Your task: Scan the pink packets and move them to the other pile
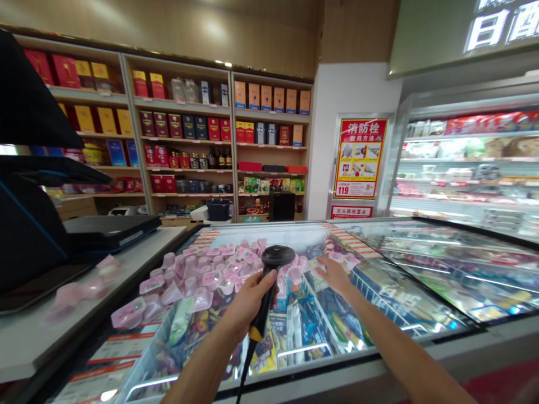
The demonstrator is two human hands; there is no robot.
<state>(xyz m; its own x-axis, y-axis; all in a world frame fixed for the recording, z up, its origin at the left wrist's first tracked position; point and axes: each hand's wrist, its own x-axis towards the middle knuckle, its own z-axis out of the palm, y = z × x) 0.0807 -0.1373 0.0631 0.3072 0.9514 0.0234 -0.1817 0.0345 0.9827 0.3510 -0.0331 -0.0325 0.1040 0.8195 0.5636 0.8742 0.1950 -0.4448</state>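
Note:
My left hand (252, 300) is wrapped round the handle of a black barcode scanner (265, 297), held head up with its cable hanging down. To the right, my right hand (334, 276) has its fingertips on a small pink plastic cup (314, 266) and appears to pinch it. Many similar pink cups (202, 266), several with labels on their lids, lie in a loose heap on the glass top of a chest freezer (295, 365). The scanner covers part of the heap. Packaged goods show through the glass below.
A counter (138, 264) on the left carries more pink cups (80, 292), blurred, and a dark checkout machine (29, 213). Shelves of boxed goods (185, 129) stand behind. A second glass-topped freezer (455, 269) and a lit chiller (471, 163) are on the right.

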